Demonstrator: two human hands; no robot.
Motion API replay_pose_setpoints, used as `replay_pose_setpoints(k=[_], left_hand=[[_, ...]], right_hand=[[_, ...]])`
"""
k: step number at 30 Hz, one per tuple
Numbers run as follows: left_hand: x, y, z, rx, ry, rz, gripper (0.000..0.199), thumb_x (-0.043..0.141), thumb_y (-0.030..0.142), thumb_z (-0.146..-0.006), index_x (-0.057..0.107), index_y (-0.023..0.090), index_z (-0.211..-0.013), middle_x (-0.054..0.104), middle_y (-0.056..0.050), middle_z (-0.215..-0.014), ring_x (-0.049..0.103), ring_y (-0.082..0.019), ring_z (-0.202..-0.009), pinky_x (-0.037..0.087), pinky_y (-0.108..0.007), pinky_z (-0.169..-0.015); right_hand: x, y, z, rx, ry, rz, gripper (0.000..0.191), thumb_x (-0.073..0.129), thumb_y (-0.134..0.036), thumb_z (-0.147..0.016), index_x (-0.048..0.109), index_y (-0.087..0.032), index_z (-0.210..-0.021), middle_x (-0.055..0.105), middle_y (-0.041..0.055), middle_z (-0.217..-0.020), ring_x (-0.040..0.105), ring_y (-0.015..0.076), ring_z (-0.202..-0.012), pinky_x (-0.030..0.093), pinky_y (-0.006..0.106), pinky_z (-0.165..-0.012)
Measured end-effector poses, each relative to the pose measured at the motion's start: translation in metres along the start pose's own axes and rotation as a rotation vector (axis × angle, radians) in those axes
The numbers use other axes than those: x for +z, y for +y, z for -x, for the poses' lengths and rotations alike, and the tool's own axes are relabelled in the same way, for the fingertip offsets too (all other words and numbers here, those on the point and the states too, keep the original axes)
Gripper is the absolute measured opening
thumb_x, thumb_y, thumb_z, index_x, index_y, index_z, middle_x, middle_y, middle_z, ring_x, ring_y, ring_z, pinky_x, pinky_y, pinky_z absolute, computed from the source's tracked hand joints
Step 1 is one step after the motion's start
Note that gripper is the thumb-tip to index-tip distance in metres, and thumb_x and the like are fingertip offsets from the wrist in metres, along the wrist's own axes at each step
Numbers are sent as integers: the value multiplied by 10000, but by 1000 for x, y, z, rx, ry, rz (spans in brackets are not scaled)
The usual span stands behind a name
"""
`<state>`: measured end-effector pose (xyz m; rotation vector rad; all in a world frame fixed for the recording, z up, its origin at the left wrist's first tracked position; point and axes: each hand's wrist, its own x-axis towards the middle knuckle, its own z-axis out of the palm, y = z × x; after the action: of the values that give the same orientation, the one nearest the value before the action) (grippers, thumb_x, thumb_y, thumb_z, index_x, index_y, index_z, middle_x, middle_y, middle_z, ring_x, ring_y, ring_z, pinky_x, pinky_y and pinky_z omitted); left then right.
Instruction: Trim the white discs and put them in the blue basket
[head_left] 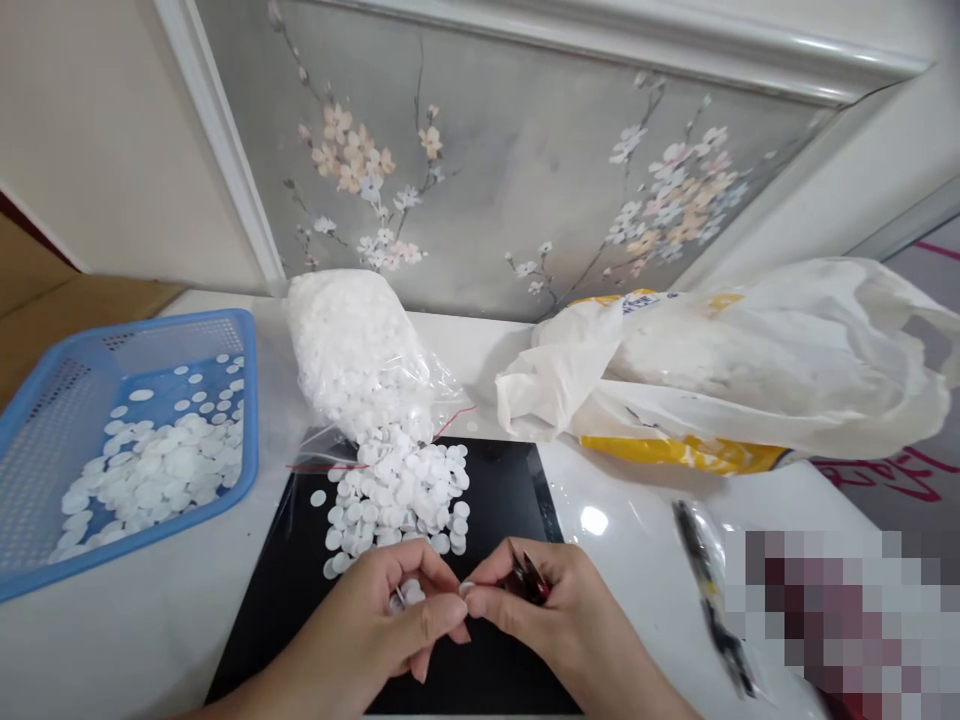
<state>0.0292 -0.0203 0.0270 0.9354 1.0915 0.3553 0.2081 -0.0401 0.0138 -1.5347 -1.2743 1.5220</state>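
Note:
My left hand point(401, 610) is closed around several small white plastic discs point(410, 592), which show between its curled fingers. My right hand point(551, 610) pinches one white disc point(466, 589) at thumb and fingertip, and the left thumb meets it there. A dark, pointed tool with a bit of red point(531, 578) also sits in the right hand; its exact kind is unclear. Both hands are over a black board point(487, 670). Just beyond them lies a loose pile of white discs point(397, 490), spilling from the mouth of a clear plastic bag point(352, 350).
On the left stands a blue plastic basket point(251, 410) with many white discs inside. A large white and yellow plastic bag point(697, 380) lies at the back right. Nearer on the right is a dark, slim item in clear wrapping point(712, 600). A flower-painted panel point(510, 150) rises behind the white table point(135, 640).

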Motion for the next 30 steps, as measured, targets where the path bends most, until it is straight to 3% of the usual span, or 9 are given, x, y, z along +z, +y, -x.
replay_pose_setpoints(k=[4, 10, 13, 16, 19, 24, 26, 30], left_hand=[[3, -1, 0, -6, -22, 10, 270, 645, 408, -789, 560, 162, -713, 649, 12, -692, 397, -50, -465, 209, -214, -472], [2, 2, 1, 7, -22, 88, 311, 647, 444, -805, 541, 166, -716, 662, 2, -696, 383, -48, -467, 210, -212, -483], [3, 2, 2, -23, -29, 107, 334, 676, 462, -779, 530, 168, -713, 654, 9, -669, 373, -45, -458, 217, -209, -487], [4, 2, 3, -63, -60, 118, 371, 714, 486, -738, 533, 164, -712, 650, 9, -648, 368, -41, -454, 225, -207, -493], [3, -1, 2, -68, -78, 135, 399, 709, 527, -730, 547, 163, -734, 656, -1, -659, 375, -43, -451, 202, -210, -483], [2, 0, -2, 27, 0, 132, 395, 737, 523, -701, 615, 166, -815, 642, 14, -710, 405, -54, -495, 218, -205, -495], [1, 0, -3, 62, 31, 133, 421, 766, 518, -667, 660, 168, -877, 631, 16, -721, 411, -60, -516, 230, -208, -505], [2, -4, -4, 41, 69, 70, 455, 758, 552, -654, 723, 156, -873, 525, 42, -545, 351, -74, -485, 201, -230, -498]], right_hand=[[2, 1, 3, -42, -31, -33, 297, 658, -418, -820, 696, -151, -697, 663, 17, -609, 533, 145, -599, 395, 249, -576], [-8, 4, -2, -244, 148, 49, 127, 598, -304, -876, 654, -197, -834, 640, 2, -735, 526, 136, -618, 418, 244, -575], [-9, 6, -5, -395, 69, 70, 86, 643, -265, -855, 713, -216, -860, 639, 20, -818, 568, 142, -664, 451, 250, -597], [-6, 6, -4, -454, -60, 54, 99, 668, -271, -853, 752, -221, -838, 647, 43, -862, 626, 156, -732, 479, 258, -636], [-4, 4, -1, -402, -36, 69, 98, 683, -271, -837, 731, -203, -785, 641, 32, -814, 586, 135, -662, 441, 239, -578], [-4, 1, 1, -225, 59, 18, 172, 713, -304, -780, 637, -176, -693, 533, -38, -607, 383, 93, -509, 310, 228, -481], [-4, 1, 1, -183, 44, -15, 198, 713, -325, -770, 623, -172, -683, 526, -38, -583, 368, 95, -512, 297, 235, -489], [0, 2, 2, -133, 33, -45, 254, 739, -378, -736, 619, -170, -652, 556, -23, -585, 398, 106, -535, 305, 244, -505]])
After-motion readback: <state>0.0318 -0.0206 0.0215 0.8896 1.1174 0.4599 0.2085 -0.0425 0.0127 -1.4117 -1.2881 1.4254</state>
